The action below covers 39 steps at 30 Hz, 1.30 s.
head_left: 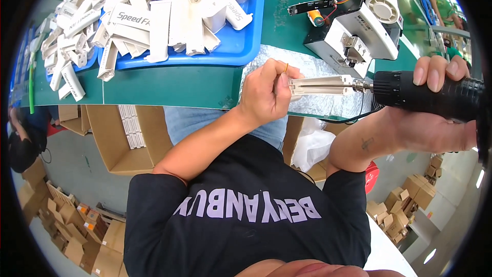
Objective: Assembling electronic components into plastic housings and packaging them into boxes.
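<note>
A white plastic casing [328, 85] is being held over a silvery mat [320, 65], the left hand [264, 92] clamping its left end. The right hand [433, 128] is gripping a black power screwdriver [405, 92], pointing its bit at the casing's other end. Beyond, I'm seeing a blue tray [256, 46] holding white parts [179, 25].

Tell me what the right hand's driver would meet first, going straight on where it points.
Likely the white plastic part in the left hand: the driver in the right hand has its tip at that end, perhaps touching.
</note>
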{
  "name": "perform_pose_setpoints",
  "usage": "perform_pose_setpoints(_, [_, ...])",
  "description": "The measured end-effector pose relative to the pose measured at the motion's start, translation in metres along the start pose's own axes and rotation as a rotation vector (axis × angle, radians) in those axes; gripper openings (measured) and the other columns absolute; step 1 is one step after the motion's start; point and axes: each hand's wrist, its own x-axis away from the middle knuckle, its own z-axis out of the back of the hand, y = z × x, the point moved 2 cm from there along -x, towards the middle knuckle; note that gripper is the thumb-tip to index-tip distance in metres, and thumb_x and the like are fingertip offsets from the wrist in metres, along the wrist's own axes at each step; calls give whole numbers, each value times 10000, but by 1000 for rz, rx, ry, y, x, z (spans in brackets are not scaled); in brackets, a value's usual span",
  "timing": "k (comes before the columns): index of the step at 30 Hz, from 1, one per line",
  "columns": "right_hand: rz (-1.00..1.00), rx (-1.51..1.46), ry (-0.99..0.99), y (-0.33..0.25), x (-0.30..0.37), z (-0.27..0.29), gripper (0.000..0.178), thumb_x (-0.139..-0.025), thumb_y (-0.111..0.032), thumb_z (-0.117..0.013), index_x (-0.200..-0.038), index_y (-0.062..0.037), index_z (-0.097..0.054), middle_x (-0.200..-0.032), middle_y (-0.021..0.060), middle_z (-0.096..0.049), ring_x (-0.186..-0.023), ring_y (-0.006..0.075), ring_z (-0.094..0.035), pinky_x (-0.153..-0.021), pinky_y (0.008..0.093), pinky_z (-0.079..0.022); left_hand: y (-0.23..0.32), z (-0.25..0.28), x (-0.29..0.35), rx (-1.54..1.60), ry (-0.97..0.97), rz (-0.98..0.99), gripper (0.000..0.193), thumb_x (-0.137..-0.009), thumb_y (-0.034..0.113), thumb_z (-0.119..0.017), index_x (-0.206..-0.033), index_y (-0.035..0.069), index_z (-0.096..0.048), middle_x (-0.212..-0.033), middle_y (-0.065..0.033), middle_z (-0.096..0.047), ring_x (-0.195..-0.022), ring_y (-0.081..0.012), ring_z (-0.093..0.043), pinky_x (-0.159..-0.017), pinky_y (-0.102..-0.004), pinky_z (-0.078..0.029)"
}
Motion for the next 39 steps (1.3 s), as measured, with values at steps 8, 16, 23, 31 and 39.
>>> perform_pose_setpoints(8, [-19, -19, 38, 14, 7, 13, 711, -932, -647, -345, -959, 50, -485, -706, 156, -561, -441, 185, -543, -348, 276, -491, -2, -4, -5, 76, 147, -16, 70, -844, 15, -474, -862, 7, -540, -766, -117, -658, -595, -263, -630, -560, -335, -509])
perform_pose_setpoints(16, [-6, -191, -34, 10, 26, 24, 844, -887, -575, -554, -1448, -81, -162, -873, 121, -416, -585, 154, -478, -481, 270, -451, 2, -5, -3, 40, 84, 34, 93, -876, 38, -460, -847, 12, -544, -767, -132, -639, -647, -280, -624, -594, -358, -497])
perform_pose_setpoints(23, [-33, 276, 292, 10, 30, 22, 674, -885, -626, -506, -1077, 19, -465, -696, 104, -524, -498, 163, -524, -433, 266, -456, 17, -2, -14, -47, -80, 163, 128, -924, 64, -427, -907, 3, -537, -822, -160, -669, -709, -297, -658, -655, -356, -514])
perform_pose_setpoints(31, [324, -260, 104, -97, -6, 72, 670, -854, -556, -611, -1094, 43, -432, -878, 99, -521, -603, 146, -497, -557, 264, -438, 78, 45, -133, -718, -845, 135, 169, -868, 218, -507, -923, 76, -581, -727, -172, -644, -694, -372, -643, -630, -509, -501])
perform_pose_setpoints(39, [258, 545, 318, -16, 11, 52, 544, -948, -145, -572, -1367, -3, -256, -904, 183, -602, -582, 150, -554, -562, 278, -503, 6, 52, -299, -1081, -294, -54, 203, -877, 276, -519, -919, 97, -603, -871, -167, -669, -843, -370, -637, -753, -478, -503])
